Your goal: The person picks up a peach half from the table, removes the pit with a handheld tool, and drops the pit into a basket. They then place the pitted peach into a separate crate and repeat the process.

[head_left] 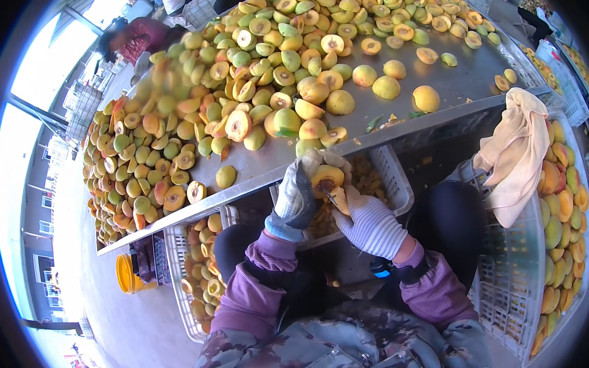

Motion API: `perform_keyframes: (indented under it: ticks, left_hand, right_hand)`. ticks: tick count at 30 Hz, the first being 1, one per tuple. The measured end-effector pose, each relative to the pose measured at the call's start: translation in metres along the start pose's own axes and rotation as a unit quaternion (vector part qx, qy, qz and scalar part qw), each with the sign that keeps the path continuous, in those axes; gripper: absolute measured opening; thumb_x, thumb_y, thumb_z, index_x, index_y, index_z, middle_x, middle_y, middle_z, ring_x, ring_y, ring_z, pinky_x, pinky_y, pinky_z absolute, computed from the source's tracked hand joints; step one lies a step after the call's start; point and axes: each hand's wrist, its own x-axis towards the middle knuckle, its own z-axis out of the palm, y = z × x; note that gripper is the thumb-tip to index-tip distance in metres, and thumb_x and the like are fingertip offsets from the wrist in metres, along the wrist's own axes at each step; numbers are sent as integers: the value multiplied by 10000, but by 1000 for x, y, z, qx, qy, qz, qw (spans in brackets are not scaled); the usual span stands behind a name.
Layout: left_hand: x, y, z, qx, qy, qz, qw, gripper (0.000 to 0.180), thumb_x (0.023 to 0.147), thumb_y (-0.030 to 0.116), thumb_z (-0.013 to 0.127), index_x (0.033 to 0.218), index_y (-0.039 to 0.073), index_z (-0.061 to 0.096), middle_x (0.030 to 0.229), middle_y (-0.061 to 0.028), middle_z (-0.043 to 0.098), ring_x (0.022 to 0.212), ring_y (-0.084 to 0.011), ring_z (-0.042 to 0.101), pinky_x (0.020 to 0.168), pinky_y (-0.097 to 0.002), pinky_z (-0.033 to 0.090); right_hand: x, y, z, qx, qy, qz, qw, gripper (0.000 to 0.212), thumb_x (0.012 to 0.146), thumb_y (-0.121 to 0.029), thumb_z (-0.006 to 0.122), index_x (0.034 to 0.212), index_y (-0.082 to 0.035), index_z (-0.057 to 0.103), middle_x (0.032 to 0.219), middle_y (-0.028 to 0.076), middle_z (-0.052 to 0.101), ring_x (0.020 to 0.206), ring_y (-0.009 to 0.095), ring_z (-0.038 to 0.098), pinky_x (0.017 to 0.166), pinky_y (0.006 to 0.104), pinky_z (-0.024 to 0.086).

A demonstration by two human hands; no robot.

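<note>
Halved peach (pixel 326 179), cut face up and showing its dark pit hollow, sits cupped in the gloved left hand (pixel 298 196), whose fingers curl around its far and left sides and press against the skin. The right hand (pixel 370 223), in a white knit glove, lies just to the right and nearer, its fingers closed together around a small tool (pixel 332 200) whose tip meets the fruit's near edge; the tool itself is too small to make out clearly. Both hands hover over a white plastic crate (pixel 396 178) holding fruit pieces, just below the near edge of a metal table (pixel 463 76) heaped with whole and halved peaches. A cream cloth (pixel 516 154) hangs over another crate on the right.
</note>
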Motion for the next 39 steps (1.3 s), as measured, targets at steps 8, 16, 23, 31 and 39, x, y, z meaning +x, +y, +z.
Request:
perform_keyframes:
  ticks: [8,16,23,31,39]
  left_hand:
    - [0,-10,6,-118,7,55,991,501,942,478,542,909,-17,611,825,-159,641,685,-205,602,600,-327,509]
    - [0,-8,9,-50,-26,8,998,466,927,470,557,871,9,599,795,-159,619,676,-233,602,614,-333,511]
    - [-11,4,28,-321,-22,-71,944,439,980,486,450,879,69,541,758,-128,573,677,-246,584,583,-332,477]
    - [-56,42,-40,19,207,153,966,437,982,380,513,971,-44,620,887,-122,676,764,-184,633,720,-281,511]
    - [-249,111,-142,742,379,-126,538,216,792,171,700,985,74,708,994,-140,679,894,-247,655,788,-348,510]
  right_hand:
    - [-4,-20,-11,426,-166,108,883,229,881,-148,595,1041,7,542,805,201,600,761,380,622,654,429,485]
    - [-12,-4,2,473,-131,17,871,208,918,-228,595,918,-24,551,622,58,547,462,145,529,448,293,443]
    - [-22,-12,-8,714,-306,146,612,216,917,-252,606,908,-53,524,576,32,522,354,96,438,326,220,345]
    - [-30,-4,1,694,-246,136,663,185,945,-239,547,897,-68,497,569,4,474,332,70,377,320,215,318]
    - [-19,12,36,673,-98,331,654,200,861,-271,670,889,-122,540,681,-17,524,452,93,462,424,273,389]
